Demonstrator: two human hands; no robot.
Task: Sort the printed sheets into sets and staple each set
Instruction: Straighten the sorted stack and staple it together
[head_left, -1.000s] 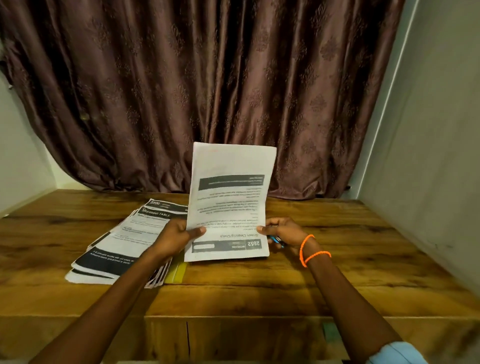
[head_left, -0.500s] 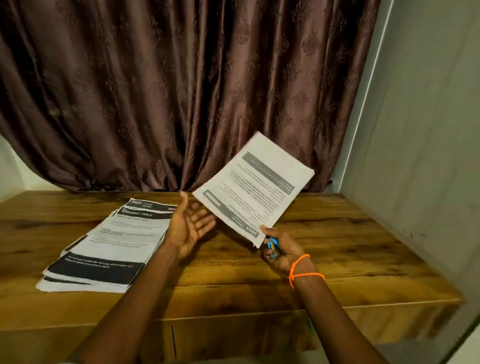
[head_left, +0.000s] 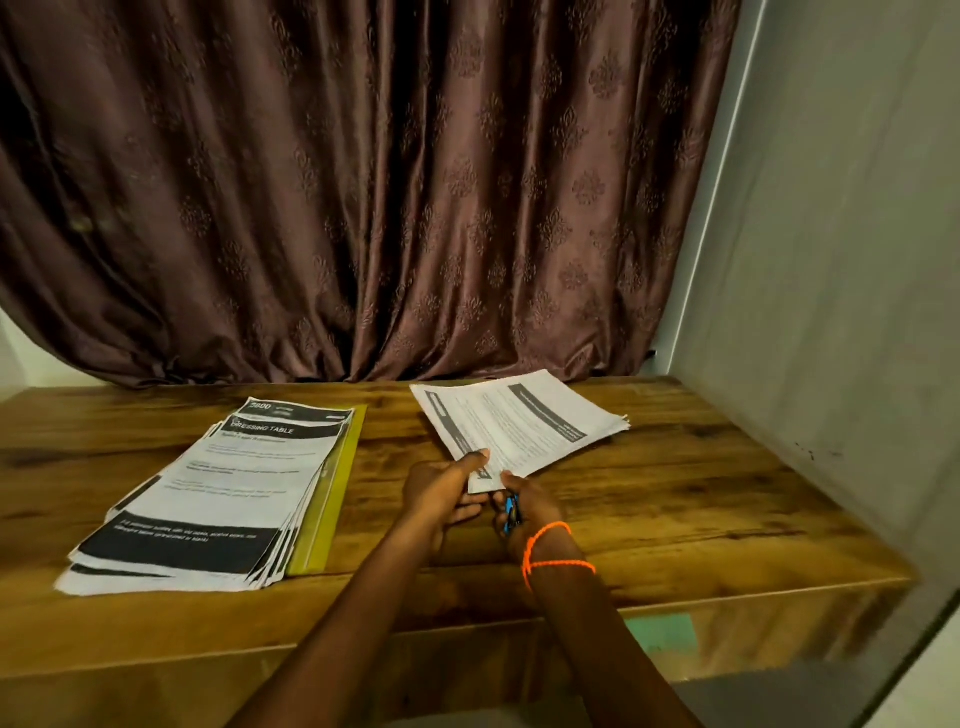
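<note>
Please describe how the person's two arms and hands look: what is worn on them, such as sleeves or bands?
Both forearms are bare; no sleeve shows in this view. The left hand wears nothing visible: no ring, watch or band. At the wrist of the right hand there is a thin bright orange cord bracelet, which shows as two strands across the wrist. No gloves are worn on either hand.

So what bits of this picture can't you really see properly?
All in the head view:
- The blue thing in the right hand: fingers hide most of it, so a stapler is only a guess.
- The held set: its near corner is covered by the left hand; any staple is hidden.
- Small print on the pile: too blurred to read.
- The yellow folder: mostly under the pile.
</note>
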